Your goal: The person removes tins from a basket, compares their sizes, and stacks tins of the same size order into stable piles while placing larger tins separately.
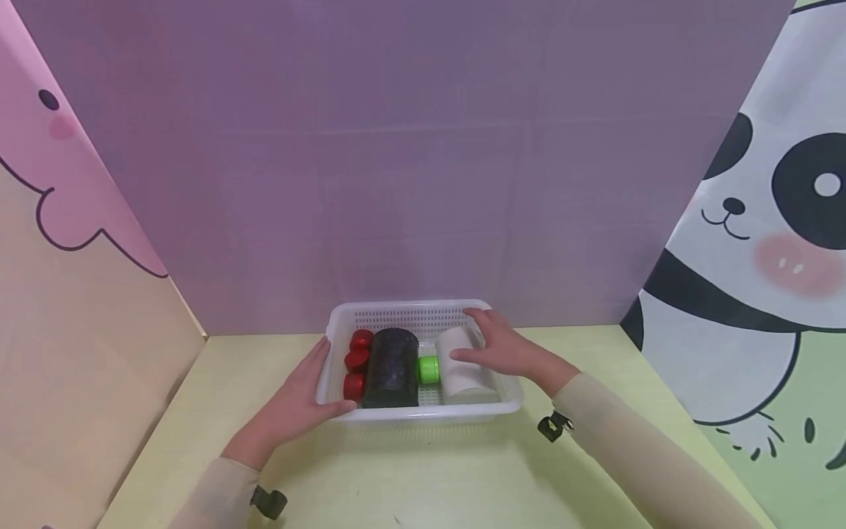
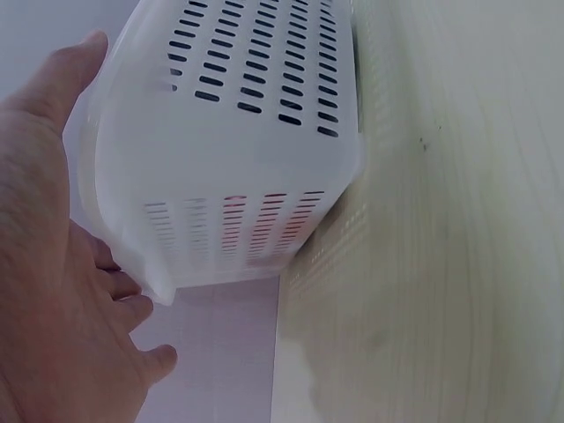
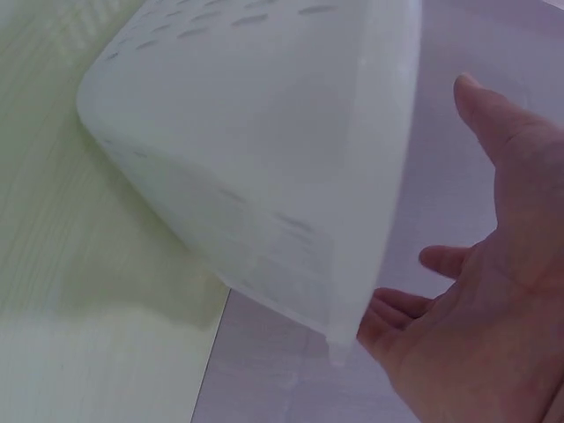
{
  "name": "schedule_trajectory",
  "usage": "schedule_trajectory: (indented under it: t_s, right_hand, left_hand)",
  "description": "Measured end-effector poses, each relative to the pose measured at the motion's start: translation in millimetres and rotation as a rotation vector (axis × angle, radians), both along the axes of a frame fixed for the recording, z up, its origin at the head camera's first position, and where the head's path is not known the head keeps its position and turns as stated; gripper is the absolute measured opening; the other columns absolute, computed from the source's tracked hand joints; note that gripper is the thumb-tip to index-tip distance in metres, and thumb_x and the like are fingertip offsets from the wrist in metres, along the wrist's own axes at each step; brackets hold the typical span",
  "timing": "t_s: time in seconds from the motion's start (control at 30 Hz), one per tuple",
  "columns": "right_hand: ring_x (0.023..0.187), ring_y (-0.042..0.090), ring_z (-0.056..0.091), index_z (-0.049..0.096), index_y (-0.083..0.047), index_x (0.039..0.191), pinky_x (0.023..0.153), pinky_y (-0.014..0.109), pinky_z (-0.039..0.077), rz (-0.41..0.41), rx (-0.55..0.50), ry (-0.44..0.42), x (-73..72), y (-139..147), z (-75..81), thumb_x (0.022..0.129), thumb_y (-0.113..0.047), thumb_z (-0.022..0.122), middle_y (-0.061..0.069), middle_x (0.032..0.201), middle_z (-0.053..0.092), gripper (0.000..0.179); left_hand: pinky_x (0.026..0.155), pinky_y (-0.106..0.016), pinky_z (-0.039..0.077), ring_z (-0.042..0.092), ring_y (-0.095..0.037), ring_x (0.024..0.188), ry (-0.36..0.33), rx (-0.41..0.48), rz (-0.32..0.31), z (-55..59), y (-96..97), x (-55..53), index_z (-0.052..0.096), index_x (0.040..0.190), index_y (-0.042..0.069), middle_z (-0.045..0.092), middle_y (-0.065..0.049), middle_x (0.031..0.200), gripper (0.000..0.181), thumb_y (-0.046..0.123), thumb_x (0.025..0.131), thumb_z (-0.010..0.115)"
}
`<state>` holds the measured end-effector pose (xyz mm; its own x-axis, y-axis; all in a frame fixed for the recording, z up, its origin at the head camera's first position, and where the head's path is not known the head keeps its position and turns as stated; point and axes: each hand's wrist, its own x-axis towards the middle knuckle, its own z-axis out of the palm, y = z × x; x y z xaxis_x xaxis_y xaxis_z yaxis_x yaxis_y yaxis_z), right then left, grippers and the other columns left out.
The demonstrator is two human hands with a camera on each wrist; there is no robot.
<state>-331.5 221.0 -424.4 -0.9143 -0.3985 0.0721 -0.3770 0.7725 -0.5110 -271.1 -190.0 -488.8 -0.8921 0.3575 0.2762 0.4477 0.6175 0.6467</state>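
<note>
From afar I see on the bench point(image 1: 410, 477) the white basket point(image 1: 423, 414), containing three red objects point(image 1: 357, 360), a black cylinder point(image 1: 392, 371), a green object point(image 1: 429, 369) and a white cylinder point(image 1: 461, 376), the left hand point(image 1: 297, 397) by its left rim, the right hand point(image 1: 509, 350) near the white cylinder, each grip widely spread, grasping nothing.

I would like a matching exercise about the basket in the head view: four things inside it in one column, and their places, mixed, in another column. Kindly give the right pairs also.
1. black cylinder
2. red items
3. green item
4. white cylinder

A. nearest the right hand
B. between the two cylinders
C. between the red and green items
D. nearest the left hand

Right pairs: 1-C, 2-D, 3-B, 4-A
</note>
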Motion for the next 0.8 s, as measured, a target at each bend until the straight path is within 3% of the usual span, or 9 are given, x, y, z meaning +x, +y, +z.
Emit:
schedule_trajectory:
  t_s: [0.17,0.5,0.8]
  right_hand:
    - [0.152,0.051,0.043,0.031,0.002,0.169,0.124,0.067,0.039,0.002,-0.007,-0.036,-2.2,-7,0.5,0.098,-0.059,0.079,0.035,0.166,0.038,0.106]
    - [0.139,0.046,0.055,0.033,0.003,0.169,0.118,0.063,0.047,-0.004,0.026,-0.065,-11.4,-16,-8.0,0.095,-0.056,0.083,0.036,0.160,0.041,0.107]
    - [0.141,0.051,0.054,0.035,0.005,0.168,0.117,0.065,0.047,0.007,0.094,-0.047,-13.9,-25,-11.0,0.093,-0.056,0.085,0.040,0.160,0.040,0.108]
  left_hand:
    - [0.110,-0.069,0.052,0.049,-0.046,0.150,0.022,-0.018,0.008,-1.7,1.2,0.9,0.018,0.177,0.006,0.029,-0.019,0.179,0.123,0.049,0.089,0.092]
    - [0.122,-0.069,0.036,0.024,-0.050,0.165,-0.023,-0.104,0.059,-5.7,7.2,4.7,0.013,0.176,-0.002,0.014,-0.023,0.183,0.129,0.067,0.091,0.082]
    - [0.128,-0.064,0.032,0.016,-0.043,0.168,-0.069,-0.123,0.098,-9.9,9.4,6.0,0.006,0.177,0.004,0.004,-0.016,0.186,0.127,0.068,0.095,0.078]
